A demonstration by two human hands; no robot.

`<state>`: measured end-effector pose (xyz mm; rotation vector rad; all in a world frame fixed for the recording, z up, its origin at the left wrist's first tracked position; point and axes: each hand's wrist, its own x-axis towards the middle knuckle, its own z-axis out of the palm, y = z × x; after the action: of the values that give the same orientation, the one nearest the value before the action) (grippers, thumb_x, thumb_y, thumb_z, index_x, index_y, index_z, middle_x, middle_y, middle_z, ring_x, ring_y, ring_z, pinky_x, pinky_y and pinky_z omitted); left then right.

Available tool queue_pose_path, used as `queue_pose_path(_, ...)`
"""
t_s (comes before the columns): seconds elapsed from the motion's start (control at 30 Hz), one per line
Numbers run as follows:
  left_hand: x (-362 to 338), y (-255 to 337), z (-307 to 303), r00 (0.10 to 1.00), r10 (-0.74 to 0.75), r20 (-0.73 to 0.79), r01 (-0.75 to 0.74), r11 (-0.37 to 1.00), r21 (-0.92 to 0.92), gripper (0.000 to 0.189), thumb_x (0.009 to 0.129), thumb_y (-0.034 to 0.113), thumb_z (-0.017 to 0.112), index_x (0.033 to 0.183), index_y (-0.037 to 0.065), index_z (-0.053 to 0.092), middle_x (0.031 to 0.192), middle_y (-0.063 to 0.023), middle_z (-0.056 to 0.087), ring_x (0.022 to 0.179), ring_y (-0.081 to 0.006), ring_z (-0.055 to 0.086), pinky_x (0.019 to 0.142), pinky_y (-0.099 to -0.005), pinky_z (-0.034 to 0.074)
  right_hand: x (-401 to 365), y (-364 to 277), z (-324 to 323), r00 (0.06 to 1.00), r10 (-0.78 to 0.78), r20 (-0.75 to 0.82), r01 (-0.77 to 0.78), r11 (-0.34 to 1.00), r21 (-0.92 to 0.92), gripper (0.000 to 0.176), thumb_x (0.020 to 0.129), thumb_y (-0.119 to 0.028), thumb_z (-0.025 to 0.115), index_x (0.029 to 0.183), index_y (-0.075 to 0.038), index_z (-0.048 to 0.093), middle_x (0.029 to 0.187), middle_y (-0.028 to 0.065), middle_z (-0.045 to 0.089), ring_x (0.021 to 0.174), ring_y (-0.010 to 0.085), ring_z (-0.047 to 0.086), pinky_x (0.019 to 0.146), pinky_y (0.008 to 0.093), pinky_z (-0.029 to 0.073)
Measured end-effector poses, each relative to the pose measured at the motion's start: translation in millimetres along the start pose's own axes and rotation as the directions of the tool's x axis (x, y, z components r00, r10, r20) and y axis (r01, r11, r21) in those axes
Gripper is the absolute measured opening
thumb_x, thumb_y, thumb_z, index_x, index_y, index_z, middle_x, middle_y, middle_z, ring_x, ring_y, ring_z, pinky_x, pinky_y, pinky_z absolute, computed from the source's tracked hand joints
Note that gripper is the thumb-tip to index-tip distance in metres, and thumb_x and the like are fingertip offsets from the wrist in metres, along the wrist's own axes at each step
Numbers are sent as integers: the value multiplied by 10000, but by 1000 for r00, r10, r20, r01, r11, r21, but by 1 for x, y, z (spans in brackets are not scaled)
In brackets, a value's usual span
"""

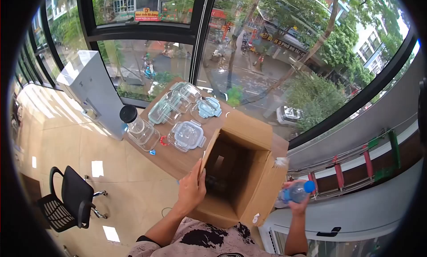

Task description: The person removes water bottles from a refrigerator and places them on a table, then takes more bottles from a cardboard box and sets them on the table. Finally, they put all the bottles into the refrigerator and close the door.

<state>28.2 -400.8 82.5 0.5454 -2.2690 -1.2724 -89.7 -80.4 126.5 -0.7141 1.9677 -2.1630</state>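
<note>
An open cardboard box [262, 181] leans at the near edge of the wooden table, its mouth facing up; something dark and unclear lies inside. My left hand [192, 189] grips the box's left wall, fingers wrapped over its edge. To the right of the box, my right hand [297, 203] is closed round a clear plastic bottle [299, 193] with a blue cap. Left of the box on the table is a glass container with a clear lid [187, 135]. Behind it are more glass containers [165, 109] and one with a light blue lid [208, 108].
The wooden table [173, 162] also carries a glass jar with a black lid [141, 131] and a red ring [164, 140]. A black office chair [73, 197] is at the lower left. A white cabinet [94, 90] stands behind; a folded metal rack [340, 172] is right.
</note>
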Motion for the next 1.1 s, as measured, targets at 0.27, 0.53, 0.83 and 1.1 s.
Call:
queue_pose_path(0.27,-3,-6,3,988,133,78,-128,990,-66,435,895,48,525,1308,-43,421,952,-300,607,827,-447,605,704,-476,479,82,-83,102,609,355,709,-82,917,-389,755,702,-301,771,1294,-34,386,1128,76,511,1065,185,510,921,335,413)
queue_pose_path(0.53,-7,-5,-9,986,152,64,-136,971,-197,433,904,11,486,1328,-37,414,1220,-273,542,1100,-410,555,912,-430,449,127,15,152,-211,765,608,-21,619,-786,544,692,-381,789,1021,8,597,895,95,644,791,188,610,663,334,515)
queue_pose_path(0.83,-10,-6,-4,992,122,20,-115,974,-197,463,893,33,533,1333,-10,394,991,-306,598,886,-458,600,736,-451,480,149,90,211,-187,942,277,484,334,-809,672,632,-422,777,1184,-76,610,1187,167,600,1016,275,612,872,388,490)
queue_pose_path(1.1,-12,-8,-12,987,127,93,-117,988,-104,468,907,-1,488,1358,-28,366,1216,-272,542,1113,-381,562,917,-403,451,96,238,185,679,683,270,243,138,-960,465,711,-310,700,1110,-77,644,1125,169,629,976,294,631,842,398,507)
